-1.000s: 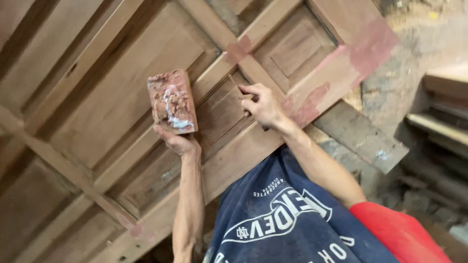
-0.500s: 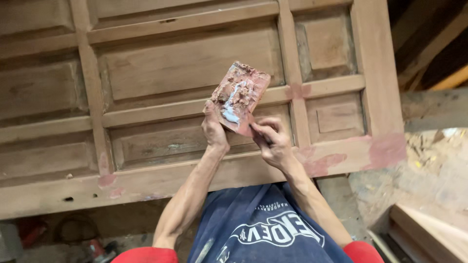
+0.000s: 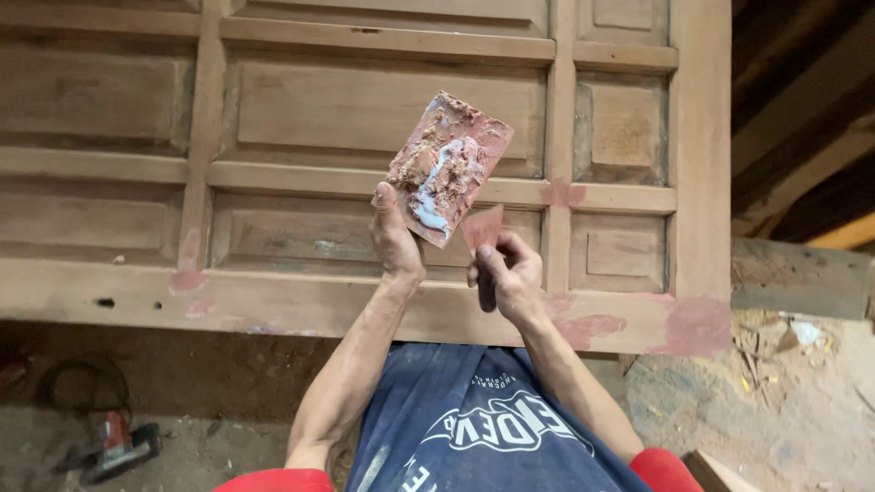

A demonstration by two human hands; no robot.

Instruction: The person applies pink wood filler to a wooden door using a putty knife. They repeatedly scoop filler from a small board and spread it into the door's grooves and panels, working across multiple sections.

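My left hand [image 3: 394, 239] holds up a flat rectangular board [image 3: 448, 168] smeared with reddish-brown filler paste and a pale blue streak. My right hand [image 3: 507, 276] grips a small putty knife [image 3: 483, 228] by its dark handle, the reddish blade touching the board's lower edge. Both hands are raised over a large panelled wooden door [image 3: 365, 109] lying flat in front of me. Reddish patches of filler [image 3: 697, 325] mark the door's frame near its lower right corner and at a joint [image 3: 558, 193].
A red and grey power tool [image 3: 117, 444] with a cable lies on the dirt floor at lower left. Wooden planks [image 3: 797, 273] and beams lie to the right of the door. Debris litters the ground at lower right [image 3: 784, 364].
The view has swung until the door lies square. My right hand left the door surface and brought the putty knife to the board, which my left hand has tilted.
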